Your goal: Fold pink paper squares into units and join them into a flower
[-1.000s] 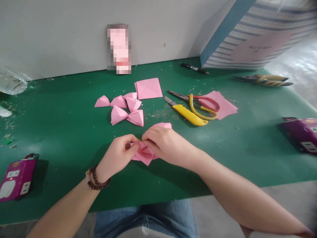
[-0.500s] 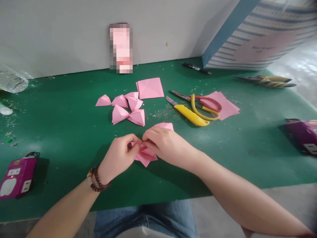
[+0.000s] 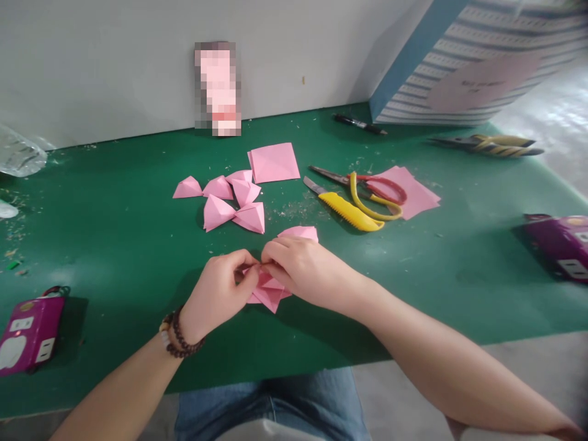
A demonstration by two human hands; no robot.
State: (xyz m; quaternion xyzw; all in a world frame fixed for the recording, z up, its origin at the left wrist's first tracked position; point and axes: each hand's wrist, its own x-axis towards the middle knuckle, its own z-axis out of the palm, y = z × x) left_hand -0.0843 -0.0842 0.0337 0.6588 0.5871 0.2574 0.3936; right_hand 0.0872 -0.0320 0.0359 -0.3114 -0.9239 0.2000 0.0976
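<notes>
Pink folded paper (image 3: pixel 269 295) runs slantwise beneath the hands, the left hand (image 3: pixel 218 288) and right hand (image 3: pixel 298 266) pinching it between nearly meeting fingertips, the right lying over more of it.

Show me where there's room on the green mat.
Free mat lies left of the paper pyramids, and between the right hand and the right power strip. Crowded: the scissors, knife and the left hand on the folded paper.

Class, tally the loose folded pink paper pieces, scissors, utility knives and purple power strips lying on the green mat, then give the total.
Folded pink paper pieces: 6
Scissors: 1
Utility knives: 1
Purple power strips: 2
Total: 10
</notes>
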